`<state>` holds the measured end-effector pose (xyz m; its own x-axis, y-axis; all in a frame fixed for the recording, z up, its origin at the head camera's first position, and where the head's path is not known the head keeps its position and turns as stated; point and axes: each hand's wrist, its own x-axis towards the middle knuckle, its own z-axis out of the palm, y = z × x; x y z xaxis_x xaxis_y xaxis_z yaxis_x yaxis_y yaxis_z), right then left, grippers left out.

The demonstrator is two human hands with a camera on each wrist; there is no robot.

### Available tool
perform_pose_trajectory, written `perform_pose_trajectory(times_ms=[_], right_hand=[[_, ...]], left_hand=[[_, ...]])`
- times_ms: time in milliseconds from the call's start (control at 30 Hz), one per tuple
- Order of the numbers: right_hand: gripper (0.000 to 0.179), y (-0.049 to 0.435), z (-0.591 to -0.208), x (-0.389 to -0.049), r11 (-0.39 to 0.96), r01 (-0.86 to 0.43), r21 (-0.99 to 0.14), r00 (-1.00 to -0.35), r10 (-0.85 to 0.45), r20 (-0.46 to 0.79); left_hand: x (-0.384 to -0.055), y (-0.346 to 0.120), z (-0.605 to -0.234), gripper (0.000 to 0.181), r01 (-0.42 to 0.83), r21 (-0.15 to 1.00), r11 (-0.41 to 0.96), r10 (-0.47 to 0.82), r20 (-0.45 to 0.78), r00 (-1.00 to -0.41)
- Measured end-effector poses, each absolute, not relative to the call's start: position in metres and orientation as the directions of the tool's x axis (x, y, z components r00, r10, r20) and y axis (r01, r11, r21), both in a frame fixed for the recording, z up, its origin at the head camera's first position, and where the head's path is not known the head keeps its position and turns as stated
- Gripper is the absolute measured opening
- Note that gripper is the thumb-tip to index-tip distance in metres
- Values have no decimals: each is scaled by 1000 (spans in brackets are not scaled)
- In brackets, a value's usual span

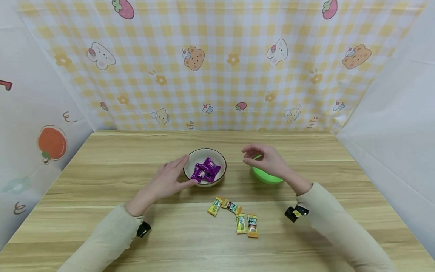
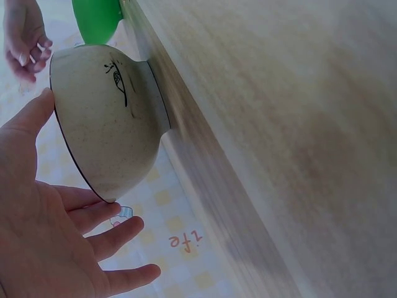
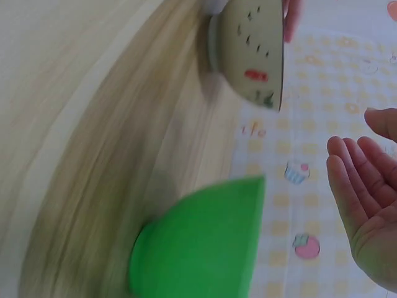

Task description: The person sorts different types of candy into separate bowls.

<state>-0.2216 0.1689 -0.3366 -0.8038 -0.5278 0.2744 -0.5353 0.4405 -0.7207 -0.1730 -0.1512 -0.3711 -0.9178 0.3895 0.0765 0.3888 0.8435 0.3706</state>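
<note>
A cream bowl (image 1: 198, 155) with a dark rim holds several purple-wrapped candies (image 1: 211, 167). My left hand (image 1: 165, 180) reaches to its left side, thumb and fingers spread wide. In the left wrist view, the thumb and a fingertip meet the bowl's rim at two places, and the remaining fingers stretch out past it. Over a green bowl (image 1: 266, 177) on the right hovers my right hand (image 1: 266, 158), its fingers loosely bent and holding nothing. It hides most of the green bowl's inside. The right wrist view has this hand (image 3: 372, 198) above the rim, apart from the green bowl.
Several small candies in yellow and orange wrappers, among them a yellow one (image 1: 215, 206) and an orange one (image 1: 252, 226), lie on the wooden table (image 1: 163, 241) in front of the bowls. A checked curtain (image 1: 217, 87) hangs behind the table's far edge, with white cloth on both sides.
</note>
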Motion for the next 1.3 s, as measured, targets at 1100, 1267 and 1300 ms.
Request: perform_pose_trajectory(times_ms=[1100,1267,1300], right_hand=[[82,259,-369,-215,699,-620,-355,-782,-590,202],[83,260,-370,-216,712,-602,-362,-794,-581,179],[84,260,-370,-216,713,-599,-364,-796,-579,176]], left_hand=[[-168,-149,-370,85,449,351,821,414,174,-893],[-162,-143,-365,65,584,324,744,438,424,-793],[-160,-140,-363,58,618,321,718,441,477,-760]])
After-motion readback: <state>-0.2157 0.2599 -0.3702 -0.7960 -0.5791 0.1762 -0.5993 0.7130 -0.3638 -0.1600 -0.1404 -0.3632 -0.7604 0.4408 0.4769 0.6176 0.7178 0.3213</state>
